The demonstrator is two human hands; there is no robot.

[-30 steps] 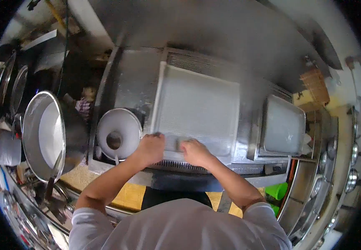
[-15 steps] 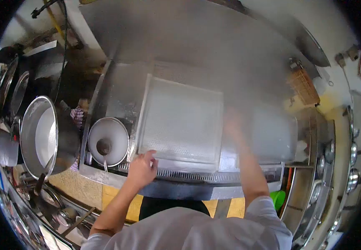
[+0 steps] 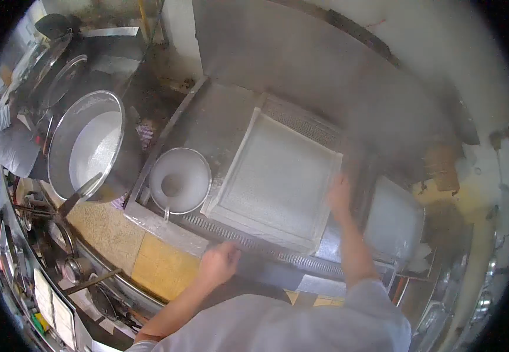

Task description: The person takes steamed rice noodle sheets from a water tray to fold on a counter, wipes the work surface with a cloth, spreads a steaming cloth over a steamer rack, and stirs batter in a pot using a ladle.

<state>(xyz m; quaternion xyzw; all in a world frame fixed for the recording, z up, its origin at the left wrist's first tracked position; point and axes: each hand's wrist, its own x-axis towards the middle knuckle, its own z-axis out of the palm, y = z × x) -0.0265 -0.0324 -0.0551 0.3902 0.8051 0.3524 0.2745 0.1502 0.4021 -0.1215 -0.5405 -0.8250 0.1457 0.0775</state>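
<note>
A square, shallow white tray (image 3: 278, 176) with a pale, wet-looking surface lies on the steel steaming counter. Its right edge meets my right hand (image 3: 339, 190), whose fingers are curled against the rim; steam softens the detail. My left hand (image 3: 219, 263) hovers over the counter's front edge, below the tray, with its fingers curled in and nothing visible in them. Left of the tray rests a round metal bowl (image 3: 198, 193) of whitish liquid. A ladle (image 3: 169, 185) sits in that bowl, its handle over the front rim.
A large metal pot (image 3: 58, 141) of white liquid stands at left, a long-handled tool (image 3: 81, 196) across its rim. Beyond it is another person in a grey shirt (image 3: 11, 144). A whitish sheet-like cover (image 3: 395, 220) lies right of the tray. Steam hangs over the counter's back.
My view has turned, shifting the counter. The steam over the tray has thinned, showing more perforated metal behind it. My left hand has drawn back from the tray's front corner, its fingers more curled.
</note>
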